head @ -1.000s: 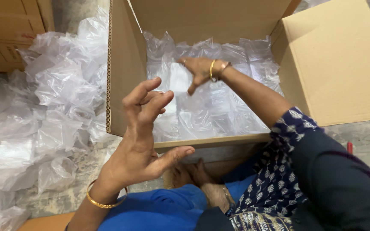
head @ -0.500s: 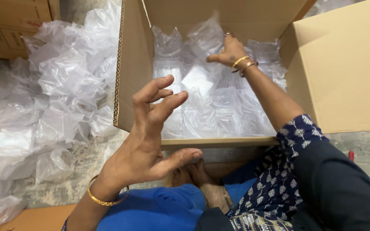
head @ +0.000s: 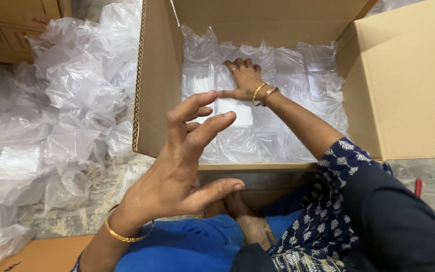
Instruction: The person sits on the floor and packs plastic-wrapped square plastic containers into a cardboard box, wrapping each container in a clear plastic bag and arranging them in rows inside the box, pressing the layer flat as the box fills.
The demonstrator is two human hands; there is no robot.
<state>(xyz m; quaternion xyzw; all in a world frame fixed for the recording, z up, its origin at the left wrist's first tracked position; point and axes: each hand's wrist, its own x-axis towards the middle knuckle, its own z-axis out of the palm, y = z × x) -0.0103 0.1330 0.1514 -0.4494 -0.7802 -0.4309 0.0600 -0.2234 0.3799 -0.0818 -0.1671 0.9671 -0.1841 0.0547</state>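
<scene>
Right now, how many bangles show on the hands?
3: one gold bangle on the left wrist, two bangles on the right wrist inside the cardboard box. Sleeves may hide others.

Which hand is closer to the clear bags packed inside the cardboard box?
Right. The right hand lies flat on the clear bags inside the cardboard box. The left hand is raised, fingers spread and empty, in front of the box's near edge, touching nothing.

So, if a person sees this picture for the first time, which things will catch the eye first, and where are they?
First the left hand, raised empty with spread fingers in the foreground, in front of the open cardboard box. Next the right hand, reaching deep into the box and pressing flat on the clear plastic bags that line it. A big loose heap of the same clear bags lies on the floor, left of the box.
</scene>
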